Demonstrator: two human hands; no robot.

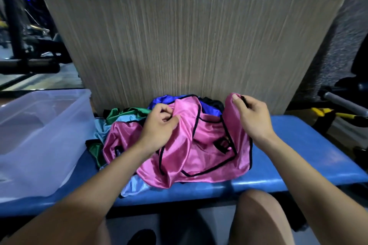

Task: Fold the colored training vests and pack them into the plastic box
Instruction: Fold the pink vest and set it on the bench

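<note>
Two hands on the pink vest (201,145), both gripping it. Your left hand (159,125) has its fingers curled into a bunch of pink cloth near the vest's upper left; your right hand (253,117) pinches an upper edge between thumb and fingers and holds that corner raised above the heap. The hands sit well apart, with the black-trimmed neck opening of the vest between them. Below your hands the vest drapes crumpled toward you over the blue bench (298,155), and a black printed mark shows on it just inside your right wrist. Under and beyond the pink one lies the rest of the pile: a green vest (119,114) just left of your left hand, a light blue vest (101,129) beside and below it, and a dark blue vest (161,100) beyond your left knuckles, against the wood-grain panel (189,45). Something black shows beyond the gap between your hands; what it is you cannot tell. The box (39,135), clear plastic, sits on the bench well left of your left forearm, no lid on it, apart from the pile. Your right knee (256,209) shows below the bench edge, under your right forearm.
</note>
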